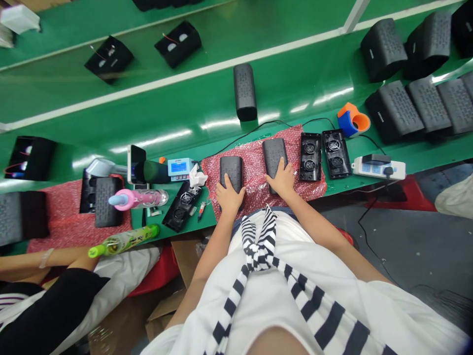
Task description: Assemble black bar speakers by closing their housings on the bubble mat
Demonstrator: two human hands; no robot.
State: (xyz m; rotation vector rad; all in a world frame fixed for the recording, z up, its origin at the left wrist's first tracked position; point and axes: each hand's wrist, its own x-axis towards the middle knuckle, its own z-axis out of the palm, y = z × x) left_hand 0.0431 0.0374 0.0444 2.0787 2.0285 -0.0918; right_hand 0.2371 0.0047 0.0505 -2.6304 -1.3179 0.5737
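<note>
My left hand (229,196) spans the near end of a black plastic casing (231,169), its thumb at the right edge and its fingers at the left. Slightly farther right, my right hand (283,180) reaches across another black casing (274,152), thumb to the left and fingers over the right side. Both casings lie on red bubble wrap (254,177) and look to have raised lettering on top. Beside the right hand are two open black panels (310,157) with paired round grilles. Another such panel (182,206) lies left of the wrap, beside crumpled white tissue (198,176).
A third black casing (245,92) stands beyond the wrap. Several more casings (397,111) are grouped at right, near an orange-and-blue tape holder (354,120) and a power strip (379,168). Left are a blue-screened device (180,168), a pink-topped bottle (138,198), a green-capped bottle (123,240) and a co-worker's arm (62,257).
</note>
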